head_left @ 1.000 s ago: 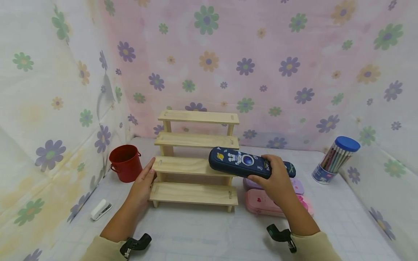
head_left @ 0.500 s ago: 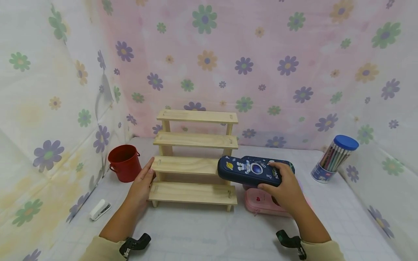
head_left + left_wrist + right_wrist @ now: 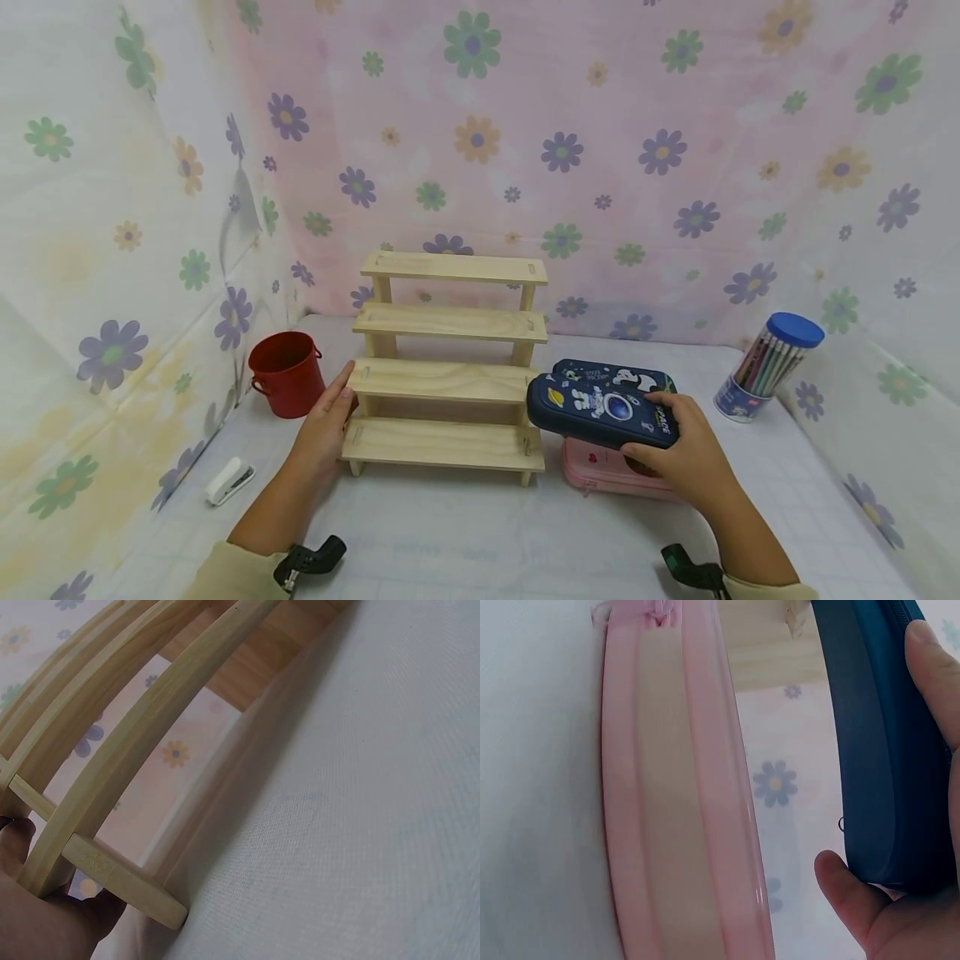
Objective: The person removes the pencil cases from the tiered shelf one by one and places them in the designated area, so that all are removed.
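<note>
My right hand [image 3: 692, 457] holds a dark blue pencil case [image 3: 592, 408] with an astronaut and planet print, thumb on the near side and fingers on the far side. It hovers above a pink pencil case [image 3: 603, 468] and overlaps a second dark blue pencil case [image 3: 600, 368] behind it. In the right wrist view the held pencil case [image 3: 877, 750] is apart from the pink pencil case [image 3: 675, 780]. A four-step wooden display shelf [image 3: 442, 442] stands at centre. My left hand [image 3: 321, 437] grips its left end; the left wrist view shows thumb and fingers around the wooden frame [image 3: 120, 877].
A red bucket [image 3: 287, 379] stands left of the shelf, with a white stapler [image 3: 228, 482] nearer the front. At the right, a tub of pencils [image 3: 765, 371] with a blue lid leans slightly. Flower-patterned cloth [image 3: 450, 125] encloses the back and sides.
My right hand has carried the dark blue astronaut pencil case rightward and down, off the shelf's right end and over the other cases. My left hand has stayed on the shelf.
</note>
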Motion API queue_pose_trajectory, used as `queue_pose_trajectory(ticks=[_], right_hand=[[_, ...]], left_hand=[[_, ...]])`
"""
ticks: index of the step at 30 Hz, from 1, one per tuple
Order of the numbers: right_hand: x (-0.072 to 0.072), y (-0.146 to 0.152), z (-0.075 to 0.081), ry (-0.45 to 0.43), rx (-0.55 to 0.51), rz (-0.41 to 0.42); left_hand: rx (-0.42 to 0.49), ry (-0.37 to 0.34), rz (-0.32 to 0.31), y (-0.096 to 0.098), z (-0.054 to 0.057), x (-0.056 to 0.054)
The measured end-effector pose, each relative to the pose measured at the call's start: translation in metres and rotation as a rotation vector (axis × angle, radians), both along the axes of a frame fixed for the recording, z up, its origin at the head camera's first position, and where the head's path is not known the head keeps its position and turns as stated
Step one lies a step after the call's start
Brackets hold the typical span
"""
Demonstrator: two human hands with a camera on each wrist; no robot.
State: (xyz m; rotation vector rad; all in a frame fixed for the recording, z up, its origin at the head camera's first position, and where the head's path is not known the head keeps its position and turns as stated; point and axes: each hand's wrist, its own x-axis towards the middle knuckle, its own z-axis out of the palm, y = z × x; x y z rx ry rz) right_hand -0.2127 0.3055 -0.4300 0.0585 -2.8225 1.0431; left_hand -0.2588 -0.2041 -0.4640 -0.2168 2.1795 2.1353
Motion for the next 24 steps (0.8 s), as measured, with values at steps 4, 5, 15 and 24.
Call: queue_pose_trajectory(ticks=[4,5,15,24], right_hand=[[0.006,0.007,-0.005,-0.008,0.0,0.01],[0.007,0.009,-0.006,-0.014,-0.003,0.01],[0.02,0.022,-0.014,-0.073,-0.012,0.024],[0.035,0.03,-0.018,-0.087,0.039,0.028]], left_hand=[[-0.001,-0.004,0.005,0.0,0.0,0.001],[0.001,-0.006,0.008,-0.001,-0.001,0.001],[0.006,0.001,0.004,0.0,0.0,0.001],[0.016,-0.003,0.011,0.0,0.0,-0.001]])
